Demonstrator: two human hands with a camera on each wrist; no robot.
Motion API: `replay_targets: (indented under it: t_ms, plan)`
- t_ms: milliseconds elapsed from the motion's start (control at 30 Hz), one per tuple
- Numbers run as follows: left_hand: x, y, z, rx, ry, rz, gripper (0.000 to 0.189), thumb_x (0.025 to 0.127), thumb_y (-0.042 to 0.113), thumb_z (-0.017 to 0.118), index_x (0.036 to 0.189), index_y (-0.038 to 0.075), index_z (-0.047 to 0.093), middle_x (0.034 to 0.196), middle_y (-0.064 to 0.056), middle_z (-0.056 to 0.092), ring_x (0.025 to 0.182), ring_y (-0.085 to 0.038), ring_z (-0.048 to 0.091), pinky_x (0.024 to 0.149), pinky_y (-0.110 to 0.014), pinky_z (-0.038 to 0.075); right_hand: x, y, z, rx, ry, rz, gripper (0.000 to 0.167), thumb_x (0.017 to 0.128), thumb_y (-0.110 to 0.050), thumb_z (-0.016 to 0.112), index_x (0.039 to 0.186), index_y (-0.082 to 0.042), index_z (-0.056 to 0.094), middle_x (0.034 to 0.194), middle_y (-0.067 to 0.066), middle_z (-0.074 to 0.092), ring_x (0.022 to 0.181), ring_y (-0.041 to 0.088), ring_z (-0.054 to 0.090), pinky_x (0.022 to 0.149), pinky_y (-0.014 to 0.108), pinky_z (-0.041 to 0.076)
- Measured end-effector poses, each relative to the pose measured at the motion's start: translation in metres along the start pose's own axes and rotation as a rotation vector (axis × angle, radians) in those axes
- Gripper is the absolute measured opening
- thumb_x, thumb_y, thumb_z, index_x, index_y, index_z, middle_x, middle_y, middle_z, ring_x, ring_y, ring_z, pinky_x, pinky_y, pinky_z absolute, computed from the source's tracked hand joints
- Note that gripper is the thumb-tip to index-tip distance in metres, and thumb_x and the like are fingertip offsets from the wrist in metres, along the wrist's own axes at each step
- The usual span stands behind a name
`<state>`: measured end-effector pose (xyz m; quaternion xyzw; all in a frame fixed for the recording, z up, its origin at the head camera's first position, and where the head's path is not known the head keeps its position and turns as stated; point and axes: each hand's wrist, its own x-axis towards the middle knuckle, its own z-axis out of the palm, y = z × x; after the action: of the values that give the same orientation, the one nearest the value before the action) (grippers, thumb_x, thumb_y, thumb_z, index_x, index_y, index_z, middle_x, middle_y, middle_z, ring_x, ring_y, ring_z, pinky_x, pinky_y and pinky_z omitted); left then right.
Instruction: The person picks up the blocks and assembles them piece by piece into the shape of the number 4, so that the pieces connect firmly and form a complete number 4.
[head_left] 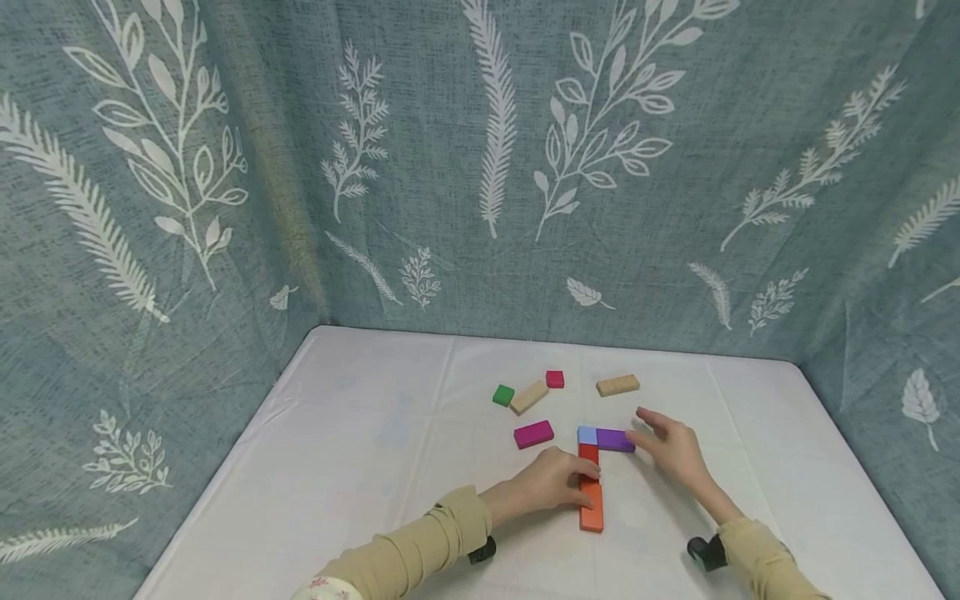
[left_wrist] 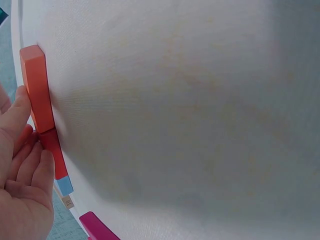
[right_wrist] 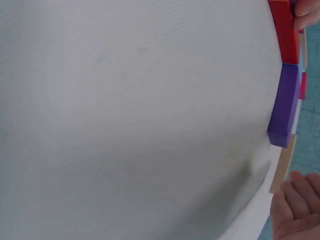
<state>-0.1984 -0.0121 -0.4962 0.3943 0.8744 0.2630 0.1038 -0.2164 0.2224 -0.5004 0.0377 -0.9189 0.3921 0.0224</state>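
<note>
My left hand (head_left: 553,481) reaches in from the left, its fingertips over the red block (head_left: 588,455) and its thumb at the orange block (head_left: 592,518). Those two oblong blocks lie end to end. In the left wrist view, the thumb touches the side of the orange block (left_wrist: 38,90) while relaxed fingers lie beside the red block (left_wrist: 56,155). A light blue square block (head_left: 587,434) sits at the red block's far end, and a purple block (head_left: 616,440) extends rightward from it. By the purple block's right end hovers my right hand (head_left: 674,450), fingers loosely spread, holding nothing.
Farther back on the white table (head_left: 390,433) are a magenta block (head_left: 534,434), a green block (head_left: 503,395), a pinkish-red block (head_left: 555,379), and two wooden blocks (head_left: 529,397). A patterned blue-green curtain (head_left: 450,167) stands behind the table and along its sides.
</note>
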Motion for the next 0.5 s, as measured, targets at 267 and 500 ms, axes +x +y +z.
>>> replay_targets:
  t_ms: [267,500]
  plan:
    - [-0.001,0.000,-0.002,0.002,0.001,0.005,0.038,0.080,0.026,0.075,0.116,0.014,0.069,0.111,0.007,0.071,0.103,-0.002,0.063,0.089,-0.014,0.046,0.013,-0.010,0.002,0.002,0.055,0.081,0.066,0.089,-0.030,0.066,0.137,0.009,0.042,0.139,0.028,0.046,0.129,0.043,0.043,0.104,0.049,0.039]
    - [-0.002,0.000,-0.002,0.004,0.004,0.020,0.038,0.080,0.027,0.075,0.115,0.014,0.069,0.111,0.007,0.071,0.103,-0.001,0.063,0.089,-0.013,0.045,0.026,-0.016,0.004,-0.011,0.059,0.205,0.076,0.089,-0.035,0.064,0.141,0.010,0.033,0.144,0.029,0.036,0.134,0.044,0.035,0.109,0.051,0.033]
